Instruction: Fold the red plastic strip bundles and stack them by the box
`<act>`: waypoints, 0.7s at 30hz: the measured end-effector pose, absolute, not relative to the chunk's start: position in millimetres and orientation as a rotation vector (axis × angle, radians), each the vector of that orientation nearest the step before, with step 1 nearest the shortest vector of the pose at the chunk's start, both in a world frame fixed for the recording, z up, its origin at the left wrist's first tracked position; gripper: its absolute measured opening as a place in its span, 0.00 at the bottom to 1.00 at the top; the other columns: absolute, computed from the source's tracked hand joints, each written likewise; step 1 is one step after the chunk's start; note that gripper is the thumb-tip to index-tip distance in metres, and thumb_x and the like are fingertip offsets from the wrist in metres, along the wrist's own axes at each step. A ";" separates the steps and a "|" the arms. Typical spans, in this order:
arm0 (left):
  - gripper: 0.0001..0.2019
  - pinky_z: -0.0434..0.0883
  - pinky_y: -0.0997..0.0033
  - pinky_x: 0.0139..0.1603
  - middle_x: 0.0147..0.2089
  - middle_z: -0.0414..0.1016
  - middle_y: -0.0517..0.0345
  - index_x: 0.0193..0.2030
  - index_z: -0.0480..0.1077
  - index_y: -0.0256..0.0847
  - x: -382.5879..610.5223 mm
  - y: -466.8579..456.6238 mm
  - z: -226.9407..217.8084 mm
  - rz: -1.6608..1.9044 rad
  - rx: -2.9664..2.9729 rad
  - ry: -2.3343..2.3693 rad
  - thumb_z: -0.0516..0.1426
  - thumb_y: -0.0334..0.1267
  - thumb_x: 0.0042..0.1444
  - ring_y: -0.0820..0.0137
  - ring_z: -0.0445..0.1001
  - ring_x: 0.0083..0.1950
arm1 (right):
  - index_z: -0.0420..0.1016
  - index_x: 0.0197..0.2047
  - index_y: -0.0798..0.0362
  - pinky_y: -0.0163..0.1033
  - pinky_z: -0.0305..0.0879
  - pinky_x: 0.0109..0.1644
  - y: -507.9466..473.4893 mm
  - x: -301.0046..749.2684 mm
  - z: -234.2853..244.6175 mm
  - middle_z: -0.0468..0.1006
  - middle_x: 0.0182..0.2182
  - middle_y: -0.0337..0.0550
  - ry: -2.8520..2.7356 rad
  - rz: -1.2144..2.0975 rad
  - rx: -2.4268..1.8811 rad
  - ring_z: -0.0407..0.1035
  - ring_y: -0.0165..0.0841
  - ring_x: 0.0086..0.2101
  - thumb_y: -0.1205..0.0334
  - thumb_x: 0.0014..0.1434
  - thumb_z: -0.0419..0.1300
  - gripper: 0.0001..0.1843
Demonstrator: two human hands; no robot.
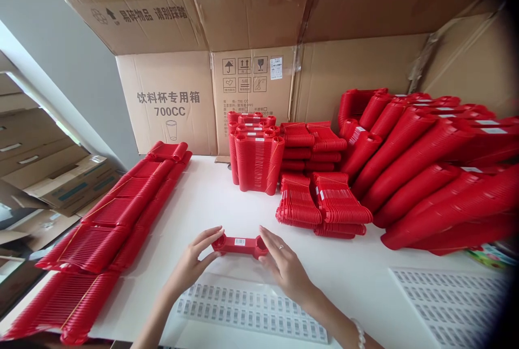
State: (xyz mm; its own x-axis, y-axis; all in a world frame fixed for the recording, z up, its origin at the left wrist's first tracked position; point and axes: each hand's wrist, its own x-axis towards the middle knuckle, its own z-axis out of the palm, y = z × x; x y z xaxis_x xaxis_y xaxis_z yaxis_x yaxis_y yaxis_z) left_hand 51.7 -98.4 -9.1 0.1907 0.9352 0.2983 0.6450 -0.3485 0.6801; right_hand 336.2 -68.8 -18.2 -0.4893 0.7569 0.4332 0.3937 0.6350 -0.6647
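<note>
A single red plastic cup carrier [240, 244] with a small white barcode label on its middle lies on the white table [357, 278]. My left hand [197, 259] pinches its left end between thumb and fingers. My right hand [284, 265], with a ring on one finger, grips its right end. Just below my hands lies a sheet of barcode stickers [251, 308].
Long rows of stacked red carriers [109, 230] run along the table's left edge. Bundled stacks [255, 157] stand at the back centre, and a big heap [430, 170] fills the right. Cardboard boxes [174, 97] wall the back. Another sticker sheet [450, 297] lies at front right.
</note>
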 end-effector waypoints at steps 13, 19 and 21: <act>0.20 0.71 0.51 0.63 0.66 0.67 0.55 0.63 0.65 0.58 62.3 -103.8 -6.2 1.046 1.917 1.570 0.54 0.42 0.65 0.59 0.69 0.66 | 0.65 0.64 0.54 0.52 0.66 0.64 -59.8 341.4 20.4 0.69 0.61 0.53 -2.015 0.457 -1.113 0.64 0.43 0.61 0.57 0.69 0.50 0.23; 0.18 0.75 0.54 0.58 0.65 0.67 0.53 0.61 0.66 0.56 67.8 -123.7 -6.8 1.285 1.792 1.647 0.54 0.43 0.65 0.58 0.68 0.65 | 0.64 0.54 0.58 0.55 0.69 0.52 -43.7 364.1 34.9 0.74 0.48 0.60 -1.687 -0.039 -1.483 0.68 0.48 0.51 0.48 0.66 0.51 0.23; 0.17 0.75 0.55 0.56 0.63 0.69 0.53 0.60 0.67 0.55 69.7 -130.1 -9.3 1.354 1.756 1.655 0.54 0.43 0.64 0.59 0.69 0.64 | 0.63 0.55 0.63 0.56 0.69 0.52 -40.1 362.0 28.3 0.72 0.50 0.65 -1.689 -0.205 -1.529 0.66 0.52 0.52 0.44 0.65 0.51 0.29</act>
